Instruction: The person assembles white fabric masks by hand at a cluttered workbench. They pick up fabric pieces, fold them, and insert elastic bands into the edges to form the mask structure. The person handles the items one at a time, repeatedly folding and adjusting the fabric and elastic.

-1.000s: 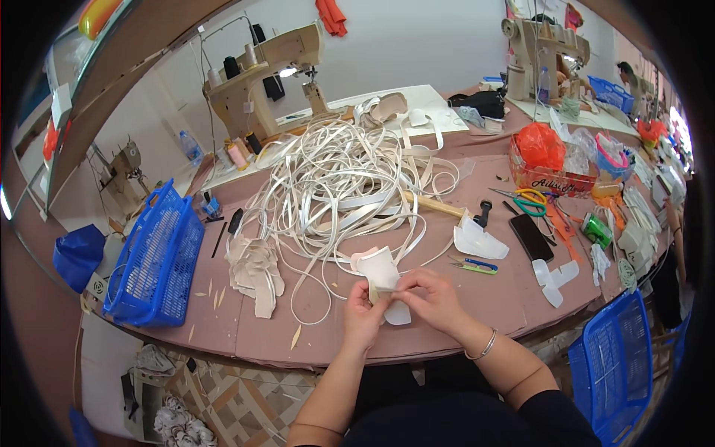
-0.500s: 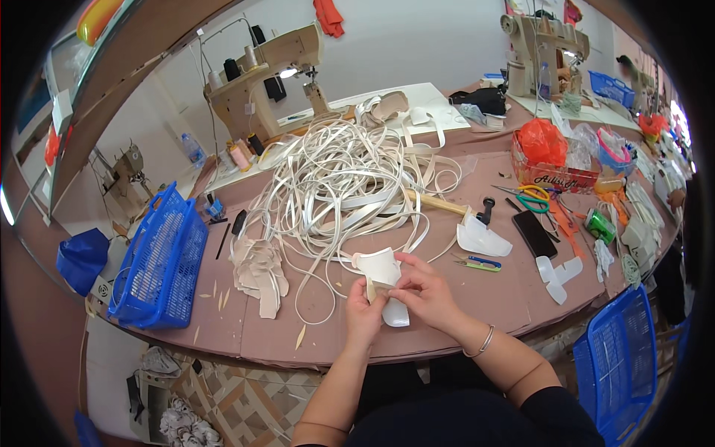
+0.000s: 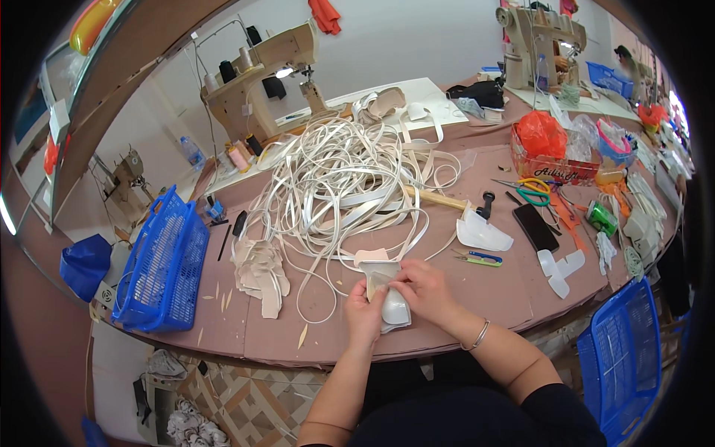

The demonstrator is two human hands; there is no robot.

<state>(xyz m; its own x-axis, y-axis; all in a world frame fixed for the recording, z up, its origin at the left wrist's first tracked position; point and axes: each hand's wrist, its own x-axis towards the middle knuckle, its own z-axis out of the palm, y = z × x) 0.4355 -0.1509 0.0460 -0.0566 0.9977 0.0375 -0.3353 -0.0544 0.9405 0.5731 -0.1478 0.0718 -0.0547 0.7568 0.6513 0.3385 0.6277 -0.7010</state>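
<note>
Left hand (image 3: 363, 313) & right hand (image 3: 422, 289) each kept a closed grip on the beige shoe piece (image 3: 381, 277), held over tabletop (image 3: 506, 290) front edge, nr tangled white straps (image 3: 339, 179).

Both forearms rise from the lower edge and meet at the near edge of the bench, left hand (image 3: 363, 316) and right hand (image 3: 422, 291) curled, fingers pinching together.
</note>
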